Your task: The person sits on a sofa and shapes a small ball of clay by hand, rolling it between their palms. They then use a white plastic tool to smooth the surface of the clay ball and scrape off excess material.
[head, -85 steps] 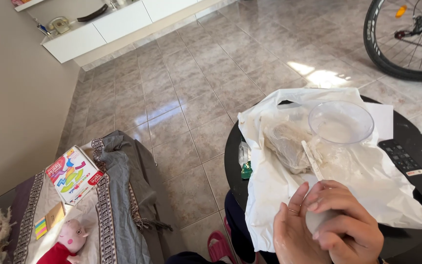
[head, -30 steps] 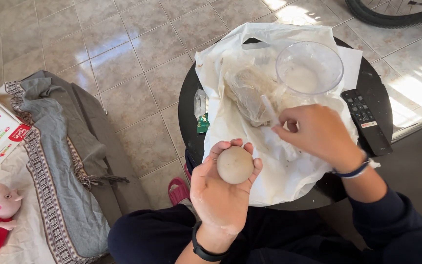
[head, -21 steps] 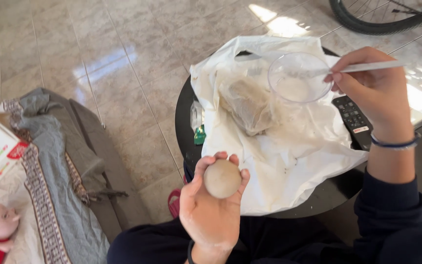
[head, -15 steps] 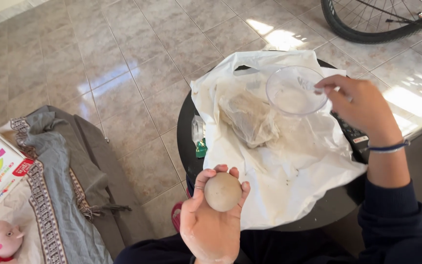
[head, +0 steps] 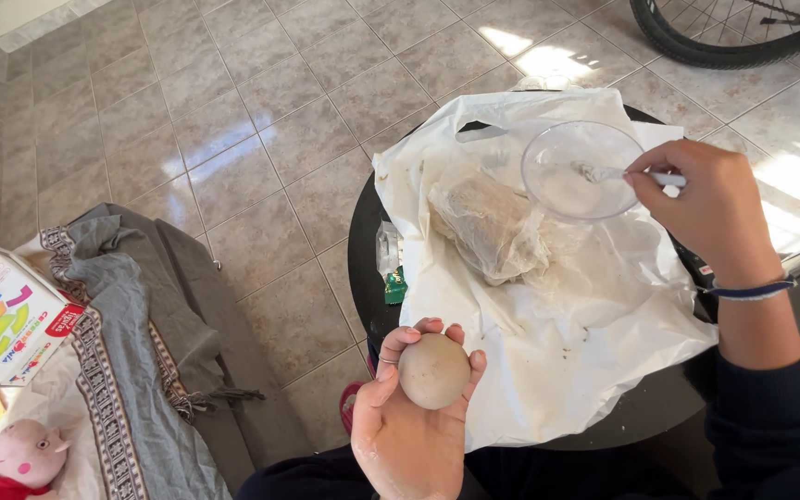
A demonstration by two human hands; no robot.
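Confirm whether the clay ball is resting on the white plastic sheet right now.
No, the clay ball is held up in the left hand, in front of the white plastic sheet.

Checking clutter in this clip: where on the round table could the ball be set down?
Free: white plastic sheet between wrapped lump and the table's near edge. Crowded: far side, where right hand works the clear bowl. Left hand holds clay ball.

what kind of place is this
Most likely a room in a home: glossy tiled floor, a bicycle wheel parked indoors, and a pink plush toy on a cloth-covered seat beside a small round black table.
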